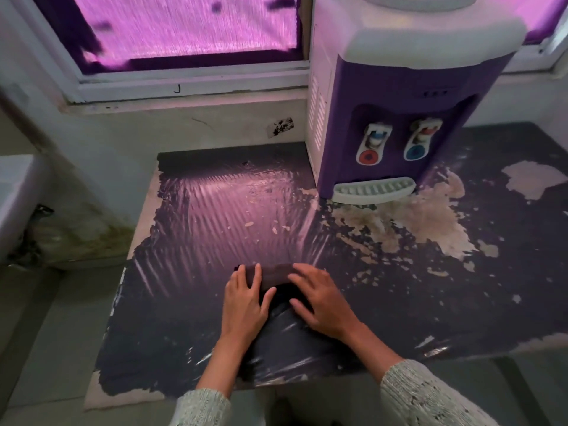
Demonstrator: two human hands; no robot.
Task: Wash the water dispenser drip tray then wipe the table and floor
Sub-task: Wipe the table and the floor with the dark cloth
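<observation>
A dark cloth point(275, 276) lies flat on the dark, peeling table top point(196, 321) near its front middle. My left hand point(244, 299) presses on the cloth's left end with straight fingers. On the right end rests my right hand point(319, 299), fingers spread flat. Wet streaks shine on the table beyond the cloth. The purple and white water dispenser point(396, 96) stands at the back right of the table. Its white slotted drip tray point(373, 189) sits in place at the dispenser's foot.
A window with a purple curtain point(184, 26) fills the wall behind the table. A white sink point(17, 195) juts in at the left edge. Grey tiled floor point(43, 348) shows left of and below the table. Bare pale patches point(430, 219) mark the table's right half.
</observation>
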